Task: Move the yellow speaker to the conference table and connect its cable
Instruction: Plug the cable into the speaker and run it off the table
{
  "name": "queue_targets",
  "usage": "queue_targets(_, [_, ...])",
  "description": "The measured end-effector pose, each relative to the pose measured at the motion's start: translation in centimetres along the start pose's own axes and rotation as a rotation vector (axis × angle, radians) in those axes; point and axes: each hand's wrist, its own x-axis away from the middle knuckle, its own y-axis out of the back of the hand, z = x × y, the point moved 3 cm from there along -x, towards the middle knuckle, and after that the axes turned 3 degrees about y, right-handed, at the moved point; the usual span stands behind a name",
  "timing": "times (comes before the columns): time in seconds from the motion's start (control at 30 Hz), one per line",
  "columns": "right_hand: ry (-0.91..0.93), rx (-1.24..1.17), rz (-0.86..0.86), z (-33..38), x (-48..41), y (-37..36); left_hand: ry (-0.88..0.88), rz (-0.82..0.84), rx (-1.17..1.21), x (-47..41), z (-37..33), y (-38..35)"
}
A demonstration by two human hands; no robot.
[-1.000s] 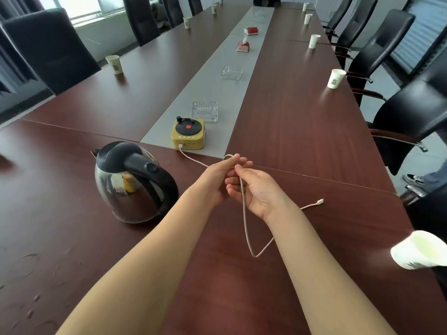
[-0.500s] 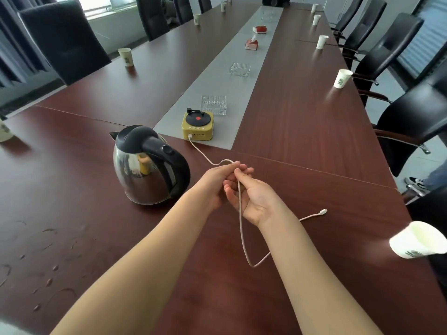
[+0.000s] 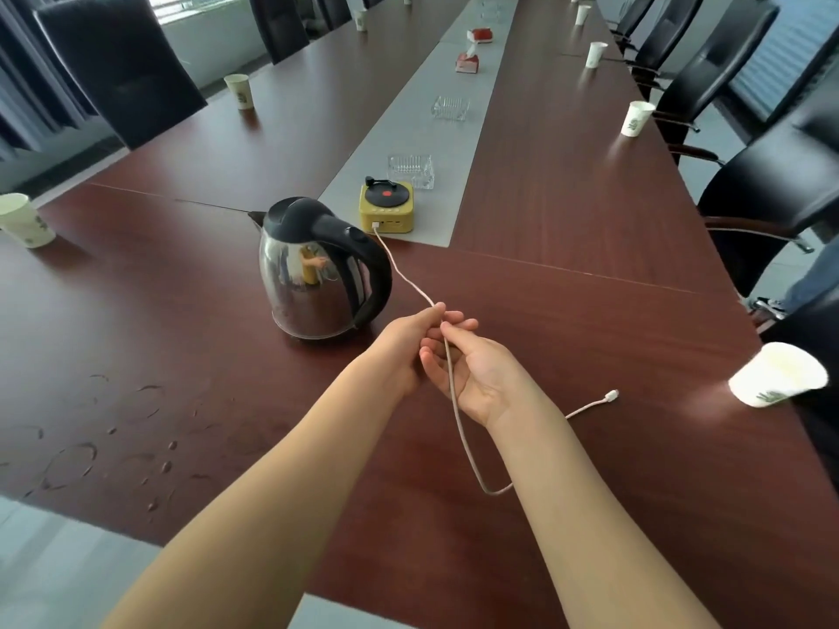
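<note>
Long dark-red surface point(image 3: 567, 229) fills most of the view, w/ black chairs point(image 3: 767, 197) along both sides & a grey runner point(image 3: 411, 124) down the middle. Steel kettle point(image 3: 313, 283), black lid & handle, stands upright on the near part, handle twd the right. Left hand point(image 3: 402, 349) & right hand point(image 3: 481, 379) meet just right of the kettle, touching each other. Left: thumb & forefinger pressed together, pinching the cable; other fingers curled under. Right: palm up, thumb & forefinger pinching the same cable just below the left's grip, remaining fingers loosely curled. Yellow speaker point(image 3: 387, 210), record-player top w/ red centre, sits upright on the runner's near end, just behind the kettle's right side. Glass ashtray point(image 3: 411, 171) just beyond it. One paper cup point(image 3: 778, 374) near the right edge looks tilted; another cup point(image 3: 20, 220) stands upright far left. White cable point(image 3: 459, 419): one end plugged into the speaker's front, runs past the kettle to the fingers, drops across the right palm & passes behind the right forearm. Free plug point(image 3: 612, 395) lies on the surface to the right, not connected.
</note>
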Motion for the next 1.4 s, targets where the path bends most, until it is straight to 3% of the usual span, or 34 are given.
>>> queue_targets(0.53, [0.002,0.025,-0.047,-5.1,5.7,1.2,-0.034,0.007,-0.114,7.2,4.7,1.4])
queue_targets(1.1, [-0.047,0.118,0.110,-6.8,11.8,4.0,-0.129,-0.033,-0.139,12.6,9.5,1.0])
queue_targets(1.4, [-0.129,-0.005,0.171,-8.0,14.4,3.2,-0.148,-0.031,-0.095,14.6,9.7,1.0])
